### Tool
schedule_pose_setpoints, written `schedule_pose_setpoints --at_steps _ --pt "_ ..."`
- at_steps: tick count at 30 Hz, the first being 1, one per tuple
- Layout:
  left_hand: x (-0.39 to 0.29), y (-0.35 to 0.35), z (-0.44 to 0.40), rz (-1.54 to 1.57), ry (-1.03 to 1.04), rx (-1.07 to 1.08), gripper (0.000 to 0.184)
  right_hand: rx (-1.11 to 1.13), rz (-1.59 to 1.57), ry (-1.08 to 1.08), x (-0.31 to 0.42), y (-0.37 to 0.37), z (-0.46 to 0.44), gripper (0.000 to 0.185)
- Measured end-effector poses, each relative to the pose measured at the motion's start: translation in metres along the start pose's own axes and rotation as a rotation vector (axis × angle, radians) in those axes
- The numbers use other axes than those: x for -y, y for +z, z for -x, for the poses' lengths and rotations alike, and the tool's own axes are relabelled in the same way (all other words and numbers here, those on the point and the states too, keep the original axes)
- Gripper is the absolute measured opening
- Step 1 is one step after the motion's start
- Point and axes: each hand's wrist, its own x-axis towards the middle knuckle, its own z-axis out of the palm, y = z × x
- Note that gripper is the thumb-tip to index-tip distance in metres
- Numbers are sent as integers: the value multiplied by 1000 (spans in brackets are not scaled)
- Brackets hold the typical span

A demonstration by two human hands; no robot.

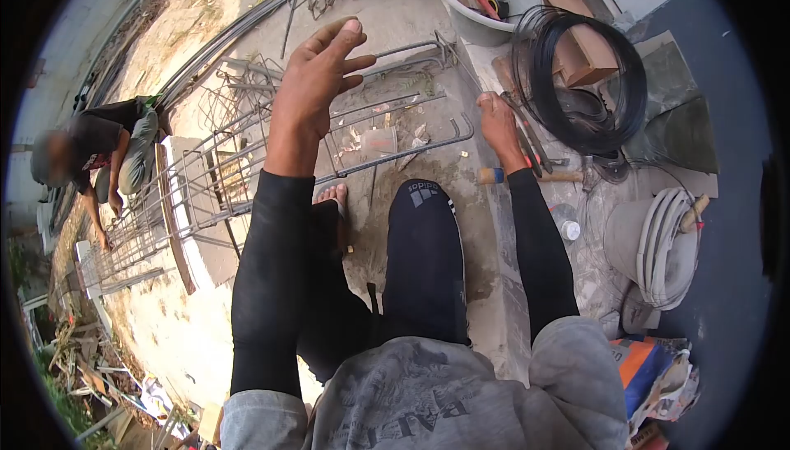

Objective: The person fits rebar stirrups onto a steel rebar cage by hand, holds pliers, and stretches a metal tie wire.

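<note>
My left hand (317, 75) is raised above a long steel rebar cage (234, 178), its fingers apart and nothing visible in them. My right hand (499, 127) is closed by the ledge on the right. A thin line like a wire runs from its fingertips toward the cage's near end, but what the fingers hold is unclear. Just beside that hand lie dark tool handles with red parts (531, 141). The rebar cage stretches from in front of my legs to the left, resting across a pale block (202, 215).
A co-worker (107, 153) crouches at the cage's far end. To my right are a coil of black wire (539, 79), a grey tub with tools (457, 9), a plastic bottle (565, 221) and stacked buckets (646, 244). Loose rebar (222, 34) lies beyond the cage.
</note>
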Motion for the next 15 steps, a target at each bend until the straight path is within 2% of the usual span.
schedule_pose_setpoints --at_steps 2,5,6,9,12,15 --pt "5 -2 0 -15 -5 12 64 49 33 26 3 8 -9 43" --pt "4 -5 6 -51 -20 14 61 103 -183 86 -4 17 -13 42" --pt "2 -4 10 -57 -26 -2 59 135 -226 184 -8 17 -15 42" --pt "3 -9 13 -76 -33 -12 57 70 -108 95 -20 12 -19 42" --pt "1 -7 16 -64 -30 -10 55 113 -54 1 -20 8 -18 43" --pt "2 -4 15 -63 -18 15 55 216 -207 125 -17 -1 -10 43"
